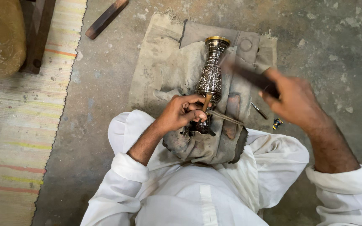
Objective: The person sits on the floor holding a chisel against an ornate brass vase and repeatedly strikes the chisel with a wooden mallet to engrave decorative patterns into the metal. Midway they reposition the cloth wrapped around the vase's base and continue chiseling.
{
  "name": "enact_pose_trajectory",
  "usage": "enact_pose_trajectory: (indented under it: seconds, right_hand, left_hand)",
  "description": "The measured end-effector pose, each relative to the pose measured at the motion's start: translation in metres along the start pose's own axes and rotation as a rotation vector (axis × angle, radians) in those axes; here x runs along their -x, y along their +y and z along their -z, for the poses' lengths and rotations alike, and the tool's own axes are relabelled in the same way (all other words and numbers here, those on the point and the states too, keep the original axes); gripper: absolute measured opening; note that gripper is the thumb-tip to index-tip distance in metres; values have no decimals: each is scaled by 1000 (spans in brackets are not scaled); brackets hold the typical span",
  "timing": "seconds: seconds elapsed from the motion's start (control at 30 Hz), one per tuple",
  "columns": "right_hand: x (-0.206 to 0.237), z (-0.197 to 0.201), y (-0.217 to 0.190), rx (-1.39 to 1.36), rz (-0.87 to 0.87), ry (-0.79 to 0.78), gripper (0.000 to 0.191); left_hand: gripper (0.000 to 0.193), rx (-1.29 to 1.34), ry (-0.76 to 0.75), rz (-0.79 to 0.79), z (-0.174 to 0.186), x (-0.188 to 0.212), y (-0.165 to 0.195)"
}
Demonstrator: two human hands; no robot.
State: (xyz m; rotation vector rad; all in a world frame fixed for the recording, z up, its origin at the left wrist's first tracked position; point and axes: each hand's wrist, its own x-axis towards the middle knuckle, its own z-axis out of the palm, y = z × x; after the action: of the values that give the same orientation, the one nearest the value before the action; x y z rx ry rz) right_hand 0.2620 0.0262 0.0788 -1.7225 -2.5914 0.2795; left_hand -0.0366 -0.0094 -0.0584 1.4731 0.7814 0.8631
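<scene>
The person is sitting on the floor, white-clad knees spread. The left hand is pinching a thin chisel closed-fingered against the engraved metal vase, which is lying on a grey cloth over the lap, mouth toward 12 o'clock. At 3 o'clock, the right hand is gripping a blurred dark mallet. At 11 o'clock a wooden stick is lying.
</scene>
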Motion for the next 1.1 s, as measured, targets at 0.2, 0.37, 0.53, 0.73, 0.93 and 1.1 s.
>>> enact_pose_trajectory:
  seconds: [0.2,0.37,0.53,0.73,0.93,1.1]
  right_hand:
    - [-2,6,-5,-92,-131,-66,34]
    - [1,1,-7,81,53,-103,38]
    - [11,-15,7,-188,-62,-146,31]
    - [30,-59,23,-762,-88,-183,26]
    - [51,-85,37,-871,-209,-192,26]
    - [64,-87,35,-609,-267,-49,34]
  left_hand:
    - [33,51,16,-63,-2,3,-10]
    - [31,206,162,-89,-2,9,-18]
    - [34,323,320,97,7,14,-11]
    - [37,-5,129,21,-5,-4,18]
    - [41,-484,-14,-51,-19,-27,48]
    - [37,-609,-34,-116,-21,-28,57]
